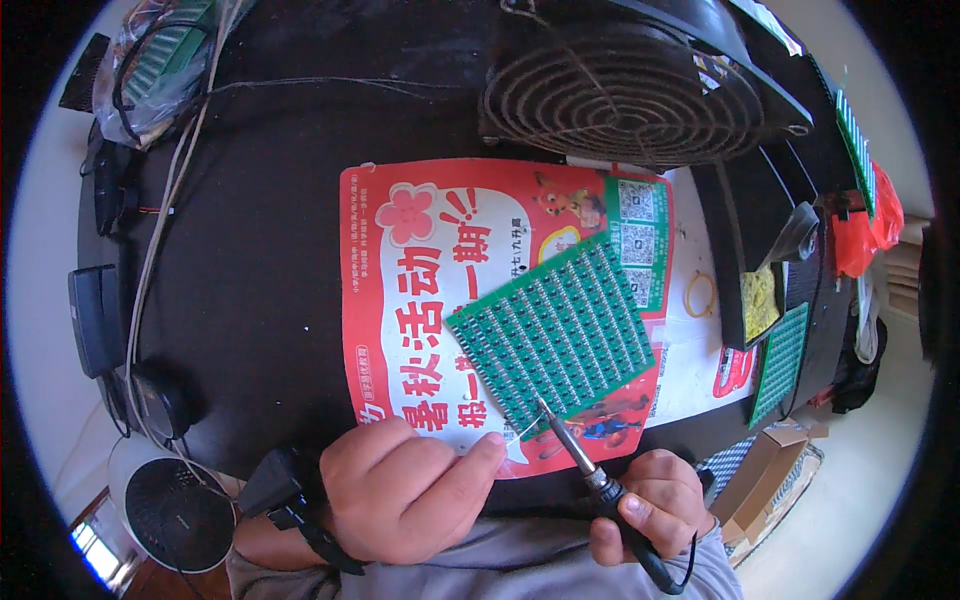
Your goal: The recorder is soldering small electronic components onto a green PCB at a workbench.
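A green circuit board (560, 325) with rows of small parts lies at a slant on a red and white printed sheet (370, 240). My left hand (410, 490) is closed, pinching a thin pale strand of solder wire (524, 432) that reaches to the board's near edge. My right hand (655, 510) wraps round the dark handle of a soldering iron (574, 448). Its metal tip points up and left and meets the board's near edge, close to the wire's end. Whether the tip touches the wire is too small to tell.
A black fan with a round wire guard (630, 95) stands behind the sheet. At the right are a black holder with a yellow sponge (762, 303), another green board (780, 362) and a cardboard box (770, 480). Cables (160, 220) run down the left, above a bin (180, 510).
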Demonstrator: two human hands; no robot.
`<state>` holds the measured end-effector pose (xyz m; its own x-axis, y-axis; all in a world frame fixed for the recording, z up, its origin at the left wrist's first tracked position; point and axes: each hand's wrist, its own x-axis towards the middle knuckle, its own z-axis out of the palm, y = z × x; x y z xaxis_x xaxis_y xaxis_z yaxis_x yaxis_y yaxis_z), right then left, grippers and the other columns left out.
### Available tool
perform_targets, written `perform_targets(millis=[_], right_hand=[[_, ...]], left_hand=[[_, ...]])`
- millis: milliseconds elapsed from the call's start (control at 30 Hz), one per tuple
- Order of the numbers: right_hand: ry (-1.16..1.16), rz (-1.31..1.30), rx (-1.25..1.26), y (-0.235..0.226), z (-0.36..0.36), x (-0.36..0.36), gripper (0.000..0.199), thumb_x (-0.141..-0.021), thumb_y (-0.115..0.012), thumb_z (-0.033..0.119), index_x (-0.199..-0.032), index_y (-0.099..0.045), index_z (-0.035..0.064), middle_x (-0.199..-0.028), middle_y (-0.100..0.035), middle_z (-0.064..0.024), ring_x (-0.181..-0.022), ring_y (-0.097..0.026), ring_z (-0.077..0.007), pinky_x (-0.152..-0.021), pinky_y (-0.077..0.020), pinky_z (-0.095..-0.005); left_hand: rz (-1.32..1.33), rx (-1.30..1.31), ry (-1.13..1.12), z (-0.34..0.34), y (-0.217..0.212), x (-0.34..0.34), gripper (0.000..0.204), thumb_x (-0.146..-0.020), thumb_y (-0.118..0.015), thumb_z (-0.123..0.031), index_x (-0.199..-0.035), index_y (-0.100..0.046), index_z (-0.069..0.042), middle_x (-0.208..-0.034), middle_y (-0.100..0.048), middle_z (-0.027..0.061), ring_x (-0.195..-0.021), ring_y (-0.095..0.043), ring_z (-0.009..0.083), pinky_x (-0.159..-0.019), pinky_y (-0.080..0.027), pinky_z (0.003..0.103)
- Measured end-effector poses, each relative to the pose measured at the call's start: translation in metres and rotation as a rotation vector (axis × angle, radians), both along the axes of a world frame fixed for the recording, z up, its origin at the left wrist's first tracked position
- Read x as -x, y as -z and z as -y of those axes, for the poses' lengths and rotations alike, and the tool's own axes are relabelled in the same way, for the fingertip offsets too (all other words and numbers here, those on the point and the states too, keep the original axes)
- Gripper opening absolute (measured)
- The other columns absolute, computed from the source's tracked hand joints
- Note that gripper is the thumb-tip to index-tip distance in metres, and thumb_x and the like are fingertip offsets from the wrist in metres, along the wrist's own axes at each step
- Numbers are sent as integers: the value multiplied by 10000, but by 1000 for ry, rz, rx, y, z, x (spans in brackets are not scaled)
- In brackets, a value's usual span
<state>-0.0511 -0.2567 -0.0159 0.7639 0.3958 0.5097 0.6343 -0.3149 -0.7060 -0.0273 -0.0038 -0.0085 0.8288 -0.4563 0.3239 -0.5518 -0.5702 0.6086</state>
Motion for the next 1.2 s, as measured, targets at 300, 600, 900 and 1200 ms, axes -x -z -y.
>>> perform_targets(millis=[300,600,900,1200], right_hand=[[16,-6,-8,1,3,4,303,-635,-749,136,-871,-592,30,-682,-531,-32,-534,-487,-151,-447,-415,-253],[20,-67,60,-10,3,6,340,-684,-702,106,-978,-541,49,-674,-500,-42,-546,-496,-179,-468,-429,-291],[28,-1,11,0,6,7,324,-652,-754,144,-902,-581,31,-673,-538,-34,-520,-499,-156,-428,-423,-254],[6,13,6,0,5,4,311,-657,-751,143,-889,-581,24,-670,-534,-36,-521,-492,-149,-428,-421,-255]], left_hand=[[-4,-18,18,-1,-2,1,288,-619,-728,-24,-901,-671,-34,-619,-526,-9,-452,-472,154,-426,-361,289],[-18,-8,-9,2,-4,0,242,-651,-700,-29,-891,-670,-26,-596,-529,3,-449,-478,164,-419,-367,291],[-5,24,-39,5,1,1,163,-652,-684,-29,-814,-665,-22,-588,-563,25,-446,-494,175,-421,-387,282],[-5,15,-17,3,0,2,179,-634,-694,-25,-810,-661,-19,-588,-556,25,-440,-478,174,-411,-378,286]])
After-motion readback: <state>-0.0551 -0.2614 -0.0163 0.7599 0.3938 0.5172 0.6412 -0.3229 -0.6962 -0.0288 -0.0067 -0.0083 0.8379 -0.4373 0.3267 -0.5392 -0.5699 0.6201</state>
